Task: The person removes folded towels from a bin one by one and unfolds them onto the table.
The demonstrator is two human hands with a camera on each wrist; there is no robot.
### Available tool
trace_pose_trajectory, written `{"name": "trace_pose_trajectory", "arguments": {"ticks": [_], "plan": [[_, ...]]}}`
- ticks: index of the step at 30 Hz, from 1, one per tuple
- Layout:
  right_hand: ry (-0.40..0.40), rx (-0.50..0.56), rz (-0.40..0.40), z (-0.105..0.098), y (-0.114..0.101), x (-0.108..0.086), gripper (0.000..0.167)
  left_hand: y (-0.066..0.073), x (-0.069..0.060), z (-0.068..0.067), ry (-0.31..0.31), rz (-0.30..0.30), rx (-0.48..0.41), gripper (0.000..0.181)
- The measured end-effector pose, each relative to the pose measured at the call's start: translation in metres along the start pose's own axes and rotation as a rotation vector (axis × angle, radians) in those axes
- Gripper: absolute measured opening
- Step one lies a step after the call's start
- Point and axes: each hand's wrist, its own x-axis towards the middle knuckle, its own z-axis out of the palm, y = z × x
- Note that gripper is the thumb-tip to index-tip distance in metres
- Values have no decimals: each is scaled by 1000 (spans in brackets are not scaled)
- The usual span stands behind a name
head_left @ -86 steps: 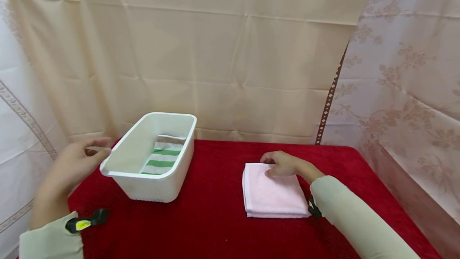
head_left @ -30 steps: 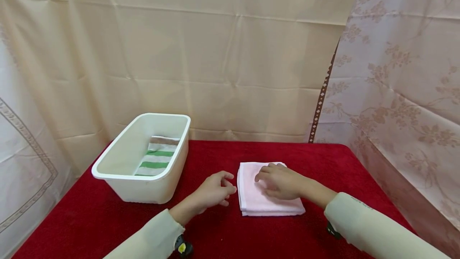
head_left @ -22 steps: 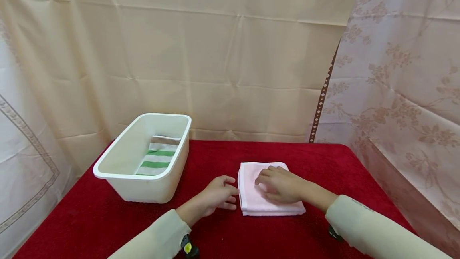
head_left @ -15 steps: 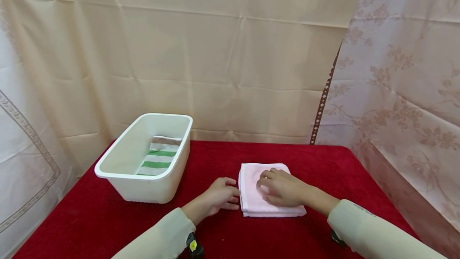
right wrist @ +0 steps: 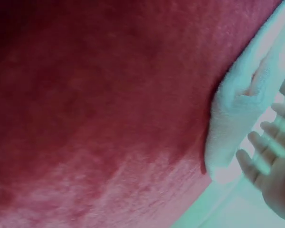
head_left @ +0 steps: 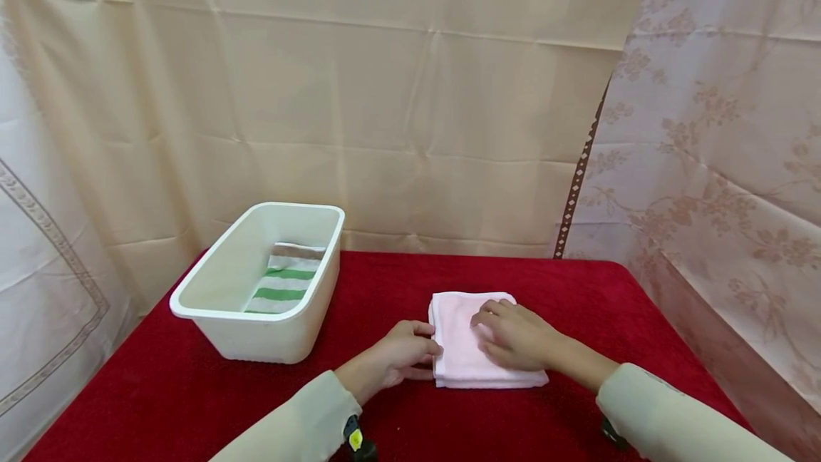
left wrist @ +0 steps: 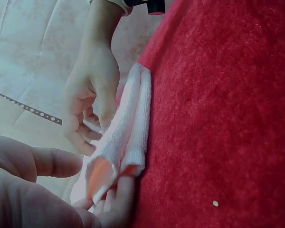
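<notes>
A folded pink towel with white borders (head_left: pixel 458 341) lies on the red cloth. At its left edge is my left hand (head_left: pixel 400 355), thumb apart from the fingers. In the left wrist view, fingertips (left wrist: pixel 118 202) of that hand reach beneath the layered edge of the towel (left wrist: pixel 133 114), while the thumb stays off it. My right hand (head_left: pixel 519 337) rests on the towel's upper right part with bent, relaxed fingers. The right wrist view has the towel (right wrist: pixel 228 128) beside a hand at the right edge; which hand is unclear.
A white plastic basket (head_left: pixel 256 334) stands at the left of the red-covered table (head_left: pixel 385 280). Inside it lies a striped green, white and brown cloth (head_left: pixel 285 284). A beige curtain (head_left: pixel 385 91) hangs behind, and a floral one (head_left: pixel 718 162) at the right.
My left hand has come from beside the basket to the towel's left edge, touching it now. My right hand has moved from the towel's far edge onto its top and lately shifted slightly right.
</notes>
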Motion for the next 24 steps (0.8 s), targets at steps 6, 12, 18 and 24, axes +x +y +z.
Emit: {"name": "trace_pose_trajectory", "arguments": {"ticks": [6,12,18,24], "plan": [[68,-48,221,1,5,-9,28,2,1,3,23,-13,12,48],[110,90,430,-3,10,-16,37,0,2,7,36,-4,-17,46],[106,296,626,-6,9,-17,51,2,3,10,63,-8,-13,43],[53,436,793,-5,11,-19,65,4,4,13,79,-32,-8,38]]}}
